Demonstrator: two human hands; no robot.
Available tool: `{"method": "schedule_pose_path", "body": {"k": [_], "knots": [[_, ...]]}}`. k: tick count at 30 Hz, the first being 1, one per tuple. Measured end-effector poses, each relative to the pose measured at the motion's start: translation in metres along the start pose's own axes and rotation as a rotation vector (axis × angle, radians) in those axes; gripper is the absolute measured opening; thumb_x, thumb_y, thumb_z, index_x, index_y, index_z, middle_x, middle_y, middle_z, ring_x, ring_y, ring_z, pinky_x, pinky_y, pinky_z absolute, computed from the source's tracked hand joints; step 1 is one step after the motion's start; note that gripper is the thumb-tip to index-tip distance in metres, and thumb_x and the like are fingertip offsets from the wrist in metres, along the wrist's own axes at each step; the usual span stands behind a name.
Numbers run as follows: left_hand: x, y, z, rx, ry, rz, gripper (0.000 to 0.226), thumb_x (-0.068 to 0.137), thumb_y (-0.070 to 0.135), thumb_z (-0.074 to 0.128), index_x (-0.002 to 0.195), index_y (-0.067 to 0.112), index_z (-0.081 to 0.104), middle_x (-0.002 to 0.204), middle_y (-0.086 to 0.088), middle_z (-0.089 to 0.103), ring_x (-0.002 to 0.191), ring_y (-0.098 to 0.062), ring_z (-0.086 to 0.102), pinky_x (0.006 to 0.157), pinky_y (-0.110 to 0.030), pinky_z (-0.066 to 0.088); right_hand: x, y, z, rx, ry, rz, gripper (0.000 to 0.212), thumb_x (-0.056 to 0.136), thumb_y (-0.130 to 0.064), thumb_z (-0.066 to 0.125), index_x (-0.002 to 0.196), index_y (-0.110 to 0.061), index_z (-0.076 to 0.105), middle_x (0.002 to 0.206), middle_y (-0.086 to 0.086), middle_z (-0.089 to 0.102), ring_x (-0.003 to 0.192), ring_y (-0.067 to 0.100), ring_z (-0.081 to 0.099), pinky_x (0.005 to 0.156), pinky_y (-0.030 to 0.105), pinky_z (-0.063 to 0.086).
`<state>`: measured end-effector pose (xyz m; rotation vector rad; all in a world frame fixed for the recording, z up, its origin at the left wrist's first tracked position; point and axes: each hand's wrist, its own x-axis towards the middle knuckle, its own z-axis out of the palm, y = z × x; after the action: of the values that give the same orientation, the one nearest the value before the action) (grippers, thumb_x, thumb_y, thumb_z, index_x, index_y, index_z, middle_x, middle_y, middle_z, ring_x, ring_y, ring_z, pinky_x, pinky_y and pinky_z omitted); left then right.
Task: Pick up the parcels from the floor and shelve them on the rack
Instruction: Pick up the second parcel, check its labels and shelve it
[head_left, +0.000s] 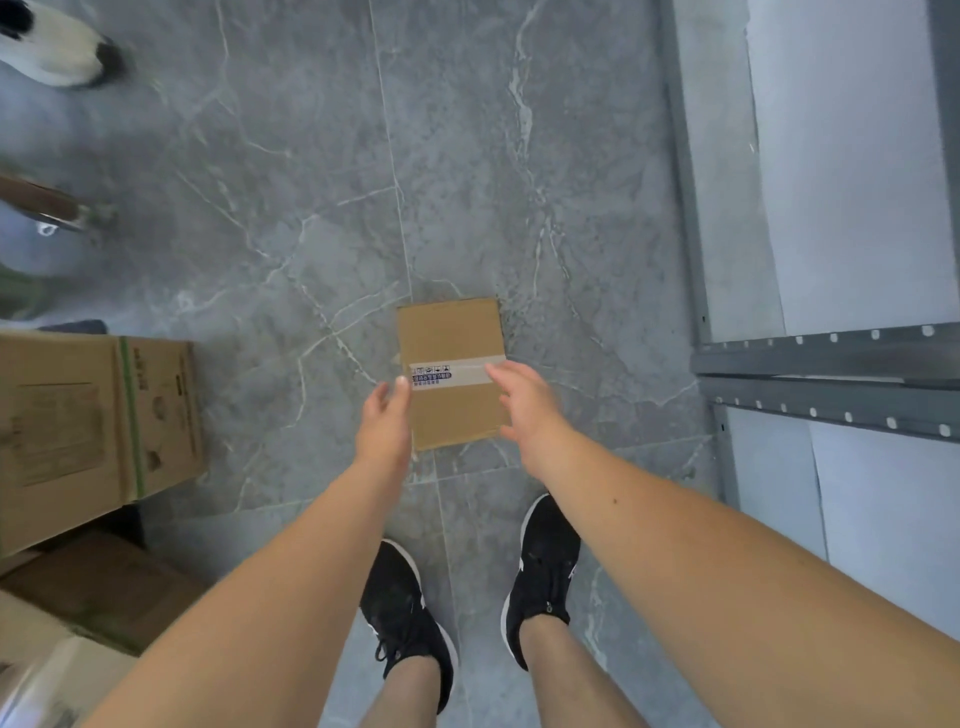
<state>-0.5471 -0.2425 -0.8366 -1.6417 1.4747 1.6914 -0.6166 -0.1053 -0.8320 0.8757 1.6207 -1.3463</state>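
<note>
Two black shoes (543, 566) stand nearest on the grey tiled floor (291, 208). Beyond them, the left hand (385, 422) and right hand (522, 402) reach down, both spread and grasping nothing, flanking a flat cardboard parcel (451, 338) lying on the floor. Larger cartons (88, 421) stand left; the grey rack (826, 358) stands right.

This looks like a storeroom or parcel depot: a grey metal rack (826, 358) with punched beams and white shelf boards stands on a grey marbled tile floor (291, 208), and stacked cardboard cartons (88, 421) line the opposite side.
</note>
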Motion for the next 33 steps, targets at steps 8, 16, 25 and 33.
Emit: {"method": "schedule_pose_path", "body": {"k": [8, 16, 25, 33], "knots": [[0.064, -0.015, 0.003, 0.084, 0.010, 0.058, 0.065, 0.112, 0.051, 0.046, 0.168, 0.022, 0.033, 0.173, -0.005, 0.038, 0.158, -0.028, 0.037, 0.126, -0.044, 0.030, 0.065, 0.006, 0.004, -0.230, 0.099, -0.147, 0.071, 0.101, -0.032, 0.070, 0.164, -0.016, 0.038, 0.164, 0.007, 0.047, 0.144, 0.028, 0.050, 0.100, 0.031, 0.035], [0.107, -0.035, 0.024, 0.048, 0.017, 0.063, 0.061, 0.112, 0.047, 0.048, 0.165, 0.018, 0.041, 0.167, -0.008, 0.048, 0.152, -0.027, 0.045, 0.120, -0.038, 0.035, 0.114, 0.033, 0.008, -0.237, 0.123, -0.141, 0.074, 0.097, -0.034, 0.074, 0.161, -0.016, 0.043, 0.157, 0.007, 0.056, 0.135, 0.028, 0.056, 0.113, 0.037, 0.042], [0.111, -0.048, 0.040, -0.100, 0.031, -0.011, 0.058, 0.111, 0.052, 0.049, 0.159, 0.020, 0.049, 0.156, -0.006, 0.056, 0.126, -0.022, 0.053, 0.107, -0.037, 0.039, 0.132, 0.050, 0.008, -0.089, 0.075, -0.122, 0.042, 0.097, -0.020, 0.074, 0.138, -0.015, 0.067, 0.125, 0.004, 0.076, 0.113, 0.024, 0.072, 0.081, 0.029, 0.056], [0.073, -0.027, 0.033, -0.147, 0.051, -0.030, 0.056, 0.111, 0.048, 0.050, 0.156, 0.014, 0.053, 0.146, -0.004, 0.061, 0.126, -0.025, 0.057, 0.101, -0.036, 0.040, 0.102, 0.037, -0.005, -0.043, -0.028, -0.085, 0.031, 0.100, -0.016, 0.070, 0.131, -0.014, 0.069, 0.124, 0.010, 0.078, 0.116, 0.031, 0.073, 0.106, 0.051, 0.058]]}}
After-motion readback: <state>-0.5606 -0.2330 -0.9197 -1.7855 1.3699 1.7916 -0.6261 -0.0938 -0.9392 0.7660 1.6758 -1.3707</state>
